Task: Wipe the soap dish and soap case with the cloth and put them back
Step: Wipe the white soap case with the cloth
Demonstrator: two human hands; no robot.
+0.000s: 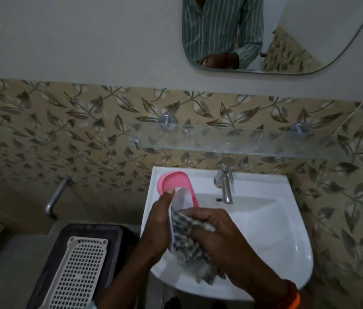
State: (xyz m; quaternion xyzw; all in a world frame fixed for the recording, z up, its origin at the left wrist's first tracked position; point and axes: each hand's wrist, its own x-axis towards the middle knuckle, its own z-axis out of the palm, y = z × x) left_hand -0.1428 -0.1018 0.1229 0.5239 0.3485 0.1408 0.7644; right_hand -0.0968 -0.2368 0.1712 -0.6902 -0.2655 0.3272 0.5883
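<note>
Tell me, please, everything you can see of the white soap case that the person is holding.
The white soap case is a shallow oval piece that looks like translucent plastic. The left hand grips its left edge and holds it tilted above the sink. The right hand presses a checked cloth into its lower part, hiding that end.

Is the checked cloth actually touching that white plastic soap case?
Touching. The head view shows the right hand pressing the checked cloth against the white plastic soap case, which the left hand holds.
</note>
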